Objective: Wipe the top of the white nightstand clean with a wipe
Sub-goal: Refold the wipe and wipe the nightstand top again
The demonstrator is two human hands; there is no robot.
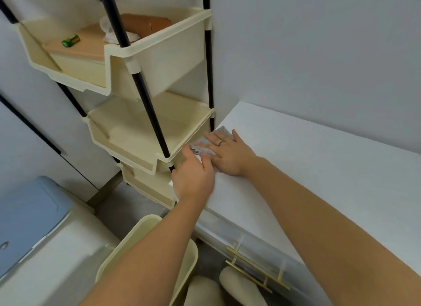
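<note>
The white nightstand (319, 169) fills the right side, its flat top running back to the wall. A pale, patterned wipe (206, 144) lies at the top's left edge. My right hand (227, 154), with a ring on one finger, lies flat on the wipe with fingers spread, pressing it down. My left hand (193, 175) rests at the nightstand's left edge just in front, its thumb touching the wipe's near corner. Most of the wipe is hidden under my right palm.
A cream tiered shelf rack (145, 132) on black poles stands tight against the nightstand's left side. A cream bin (145, 228) sits on the floor below my left arm. The gold drawer handle (257, 269) shows at the nightstand's front. A blue-lidded appliance (29, 214) is at lower left.
</note>
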